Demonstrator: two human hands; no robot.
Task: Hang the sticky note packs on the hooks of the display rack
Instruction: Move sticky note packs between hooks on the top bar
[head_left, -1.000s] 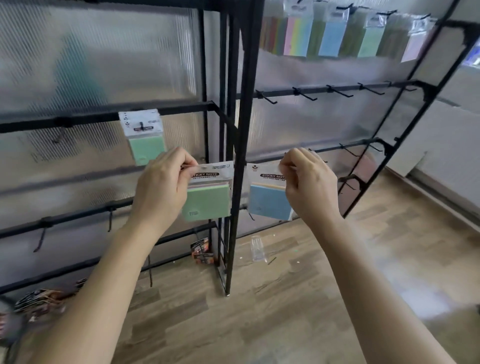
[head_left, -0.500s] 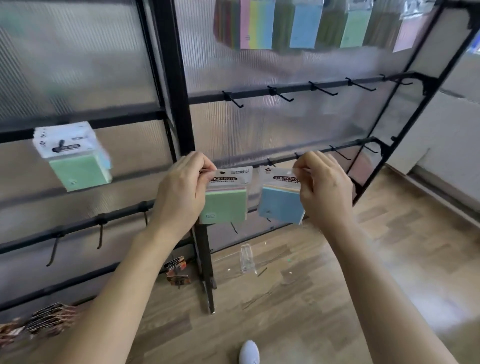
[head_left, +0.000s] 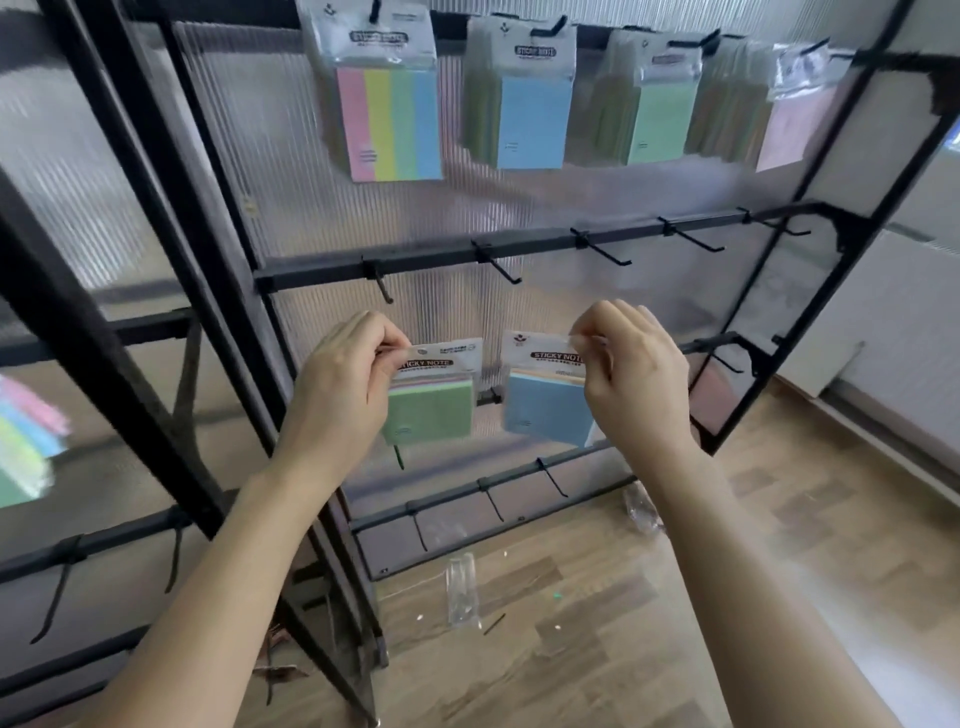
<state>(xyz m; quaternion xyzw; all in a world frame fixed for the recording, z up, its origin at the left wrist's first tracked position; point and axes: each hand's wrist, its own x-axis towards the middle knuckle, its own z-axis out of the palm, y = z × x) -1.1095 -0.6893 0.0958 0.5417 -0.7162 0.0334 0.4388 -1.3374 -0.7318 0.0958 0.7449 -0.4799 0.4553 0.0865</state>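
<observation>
My left hand (head_left: 343, 384) pinches the header card of a green sticky note pack (head_left: 431, 408). My right hand (head_left: 631, 379) pinches the header of a blue sticky note pack (head_left: 545, 410). Both packs hang from my fingers side by side in front of the black display rack (head_left: 519, 249), a little below its middle bar. That bar carries several bare black hooks; the leftmost hook (head_left: 383, 286) is above my left hand, another hook (head_left: 501, 267) above the gap between the packs. Several packs hang on the top bar, among them a striped pack (head_left: 389, 122).
A lower bar (head_left: 493, 486) with bare hooks runs below the packs. A second rack section (head_left: 104, 338) stands at the left with a blurred pack at its edge. Clear plastic wrappers (head_left: 462, 592) and scraps lie on the wooden floor. A white wall is at the right.
The view has swung right and closer to the right rack section. Both hands, still holding their packs, now sit under its middle bar; the lone green pack on the left rack left the view.
</observation>
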